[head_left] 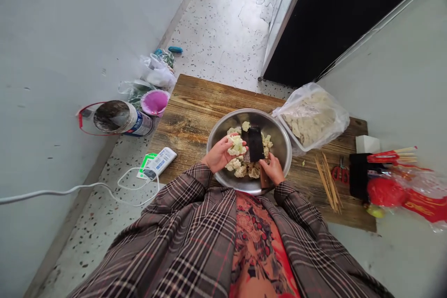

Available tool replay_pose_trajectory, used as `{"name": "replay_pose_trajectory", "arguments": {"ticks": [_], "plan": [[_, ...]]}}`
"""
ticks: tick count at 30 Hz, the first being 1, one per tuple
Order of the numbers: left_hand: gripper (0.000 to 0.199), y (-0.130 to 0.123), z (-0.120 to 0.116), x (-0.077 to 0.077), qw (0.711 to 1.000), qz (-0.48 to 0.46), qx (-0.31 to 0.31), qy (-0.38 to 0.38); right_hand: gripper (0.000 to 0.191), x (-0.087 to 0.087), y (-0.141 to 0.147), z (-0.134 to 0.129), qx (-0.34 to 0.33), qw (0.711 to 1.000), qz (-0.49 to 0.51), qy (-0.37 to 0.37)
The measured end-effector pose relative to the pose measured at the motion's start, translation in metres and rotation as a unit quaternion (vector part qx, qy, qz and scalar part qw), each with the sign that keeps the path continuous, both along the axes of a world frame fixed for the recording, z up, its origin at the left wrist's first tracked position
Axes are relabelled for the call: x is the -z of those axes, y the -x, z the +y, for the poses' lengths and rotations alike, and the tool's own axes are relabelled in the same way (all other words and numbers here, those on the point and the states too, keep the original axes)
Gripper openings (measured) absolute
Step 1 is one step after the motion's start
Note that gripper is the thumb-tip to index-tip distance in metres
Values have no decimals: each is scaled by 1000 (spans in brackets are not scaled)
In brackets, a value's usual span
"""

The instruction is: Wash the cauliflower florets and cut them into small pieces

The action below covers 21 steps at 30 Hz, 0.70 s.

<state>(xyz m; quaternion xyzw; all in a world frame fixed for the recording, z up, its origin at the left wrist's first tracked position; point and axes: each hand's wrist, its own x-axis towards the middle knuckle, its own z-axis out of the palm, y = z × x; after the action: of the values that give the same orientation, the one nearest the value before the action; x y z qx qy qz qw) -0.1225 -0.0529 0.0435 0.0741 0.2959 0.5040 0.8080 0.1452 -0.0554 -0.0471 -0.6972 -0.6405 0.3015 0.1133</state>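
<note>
Over the steel bowl [212,137], my left hand [220,152] has its fingers curled round a pale cauliflower floret [236,145]. On the bowl's right side, my right hand [273,169] grips a cleaver [256,144] near where its wooden handle [264,179] meets the blade. The dark, broad blade points away from me, just right of the floret; whether the two touch I cannot tell. More cauliflower pieces [239,170] lie in the bowl below both hands, partly covered by the blade.
The bowl rests on a wooden table [188,102]. Right of it are a bagged tub [307,116], wooden skewers [328,184], red-handled scissors [340,172] and red packages [387,191]. At left lie a white power bank [164,160] with a cable, and on the floor a bucket [122,118].
</note>
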Motion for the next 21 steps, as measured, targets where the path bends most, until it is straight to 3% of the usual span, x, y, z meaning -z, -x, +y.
{"name": "replay_pose_trajectory", "arguments": {"ticks": [6,10,13,17,19,21], "plan": [[43,-5,0,-1,997,64,-40,-10,56,-8,9,-5,124,987,99,39],[47,-5,-2,0,997,73,-30,-1,45,-22,15,-2,102,971,185,115],[47,-5,-3,1,998,56,-10,-5,42,-42,14,-2,80,951,250,164],[55,-4,-5,5,999,41,5,-19,40,-74,6,-21,93,926,314,186],[59,-5,-6,8,998,65,8,-24,38,-89,3,-34,107,930,312,162],[59,-7,-6,11,994,106,7,-31,35,-107,0,-45,96,954,263,110]]}}
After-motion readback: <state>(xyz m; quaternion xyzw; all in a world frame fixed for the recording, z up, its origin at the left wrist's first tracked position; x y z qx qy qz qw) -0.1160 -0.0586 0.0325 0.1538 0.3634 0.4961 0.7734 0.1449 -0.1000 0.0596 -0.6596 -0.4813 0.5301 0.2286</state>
